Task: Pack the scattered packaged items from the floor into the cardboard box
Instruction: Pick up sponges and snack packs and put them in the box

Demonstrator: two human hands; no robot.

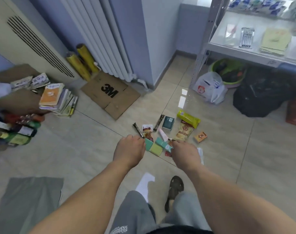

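Several small packaged items lie scattered on the tiled floor: a yellow packet [188,118], a dark teal box [168,122], a snack bag [184,132], an orange packet [200,136], a dark stick pack [138,130], teal packets [162,144] and a yellow-green packet [156,149]. Both my arms reach down over them. My left hand [129,149] hangs by the left teal packet [149,144], fingers curled down and hidden. My right hand [184,153] covers the right end of the pile, fingertips over a teal packet. A flattened 3M cardboard box [110,93] lies beyond.
A stack of books [56,98] and a brown carton [17,100] with goods stand at the left. A metal shelf [245,48], a white plastic bag [209,86] and a black bag [258,95] are at the right. My slippered foot [174,191] is below the hands.
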